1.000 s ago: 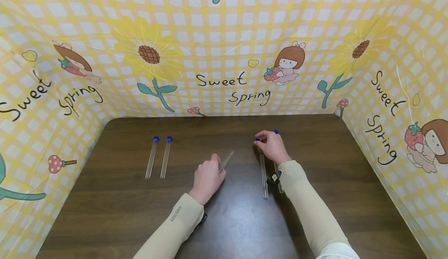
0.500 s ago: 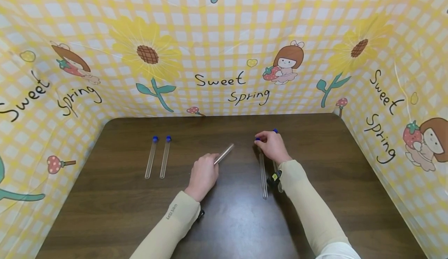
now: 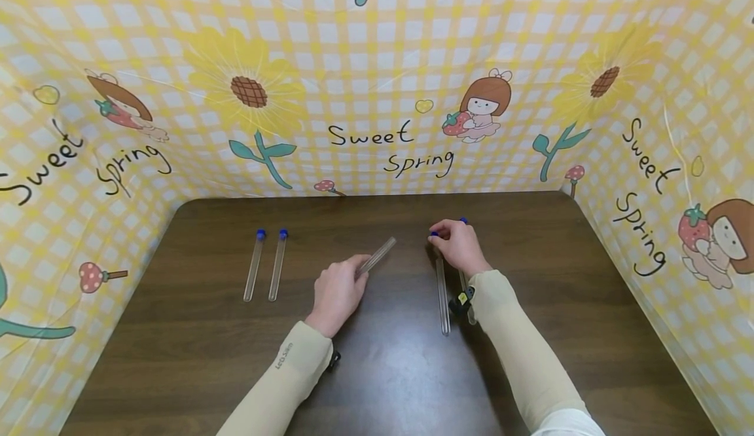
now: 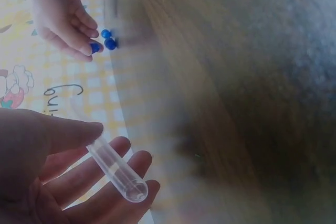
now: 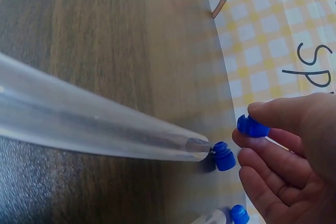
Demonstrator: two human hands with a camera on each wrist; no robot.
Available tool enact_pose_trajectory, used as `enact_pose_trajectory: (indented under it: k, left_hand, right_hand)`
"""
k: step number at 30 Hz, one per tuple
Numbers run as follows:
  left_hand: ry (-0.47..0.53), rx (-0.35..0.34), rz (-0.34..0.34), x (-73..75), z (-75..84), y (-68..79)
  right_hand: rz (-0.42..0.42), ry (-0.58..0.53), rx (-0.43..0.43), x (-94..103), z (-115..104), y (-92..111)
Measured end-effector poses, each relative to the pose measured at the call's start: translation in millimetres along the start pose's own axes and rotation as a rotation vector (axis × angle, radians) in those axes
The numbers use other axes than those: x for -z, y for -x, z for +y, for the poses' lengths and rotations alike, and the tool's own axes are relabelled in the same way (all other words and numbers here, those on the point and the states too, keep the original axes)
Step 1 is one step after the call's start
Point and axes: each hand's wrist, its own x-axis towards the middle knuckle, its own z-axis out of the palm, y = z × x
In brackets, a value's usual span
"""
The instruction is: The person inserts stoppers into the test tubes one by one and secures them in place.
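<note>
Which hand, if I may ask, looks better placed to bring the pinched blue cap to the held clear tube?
Probably the right hand: it pinches the blue cap, while the left hand is occupied holding the clear tube, which shows no cap.

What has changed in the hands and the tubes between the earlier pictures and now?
The left hand has shifted a little to the left, and more of the clear tube it holds now shows. Nothing was let go. The right hand still pinches a blue cap, and the left pair of capped tubes lies as before.
</note>
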Motion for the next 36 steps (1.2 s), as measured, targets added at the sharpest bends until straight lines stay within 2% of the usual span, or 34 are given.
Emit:
enact_pose_trajectory:
  k: [10,21,31,36]
  left_hand:
    - [0.01,0.043,-0.023,1.9,-2.3,-0.8]
    - [0.039,0.051,-0.043,3.3,-4.1,-1.3]
    - [0.102,-0.015,-0.033,4.2,-6.3,-0.8]
    - [0.122,-0.022,-0.038,2.5,-9.2,-1.7]
  right_hand:
    - [0.007,-0.031,0.016,-0.1,0,1]
    - [0.016,-0.06,0.027,1.1,-6,1]
    - [0.022,-0.091,0.039,1.4,-10,2]
    - [0.022,-0.103,0.037,0.6,-11,1]
